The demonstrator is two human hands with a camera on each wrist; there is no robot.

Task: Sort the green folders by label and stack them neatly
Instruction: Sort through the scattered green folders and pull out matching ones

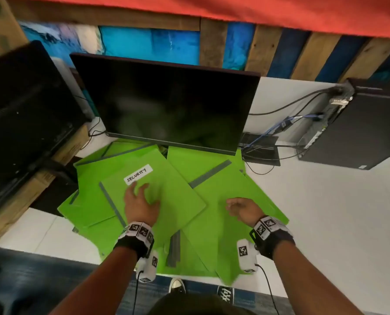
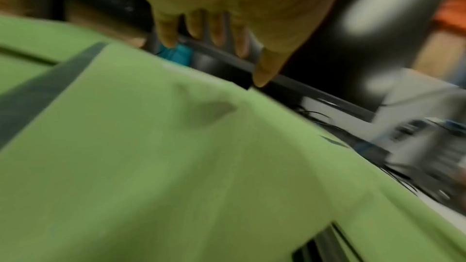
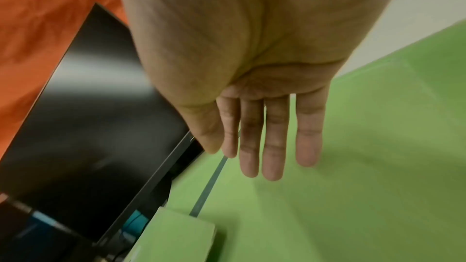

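Head: both hands (image 1: 141, 205) flat, fingers extended over folders (image 1: 216, 223).

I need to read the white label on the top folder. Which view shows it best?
The head view: the label faces the camera and reads SECURITY, just beyond the left hand. The left wrist view is blurred, showing green only; the right wrist view shows no label.

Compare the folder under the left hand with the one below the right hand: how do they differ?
The SECURITY folder shows a white handwritten label; the right-side folder shows none. The SECURITY folder lies on top of the pile, overlapping the right-side folder. The left hand rests on it; the right hand hovers open. Both are green with grey spines.
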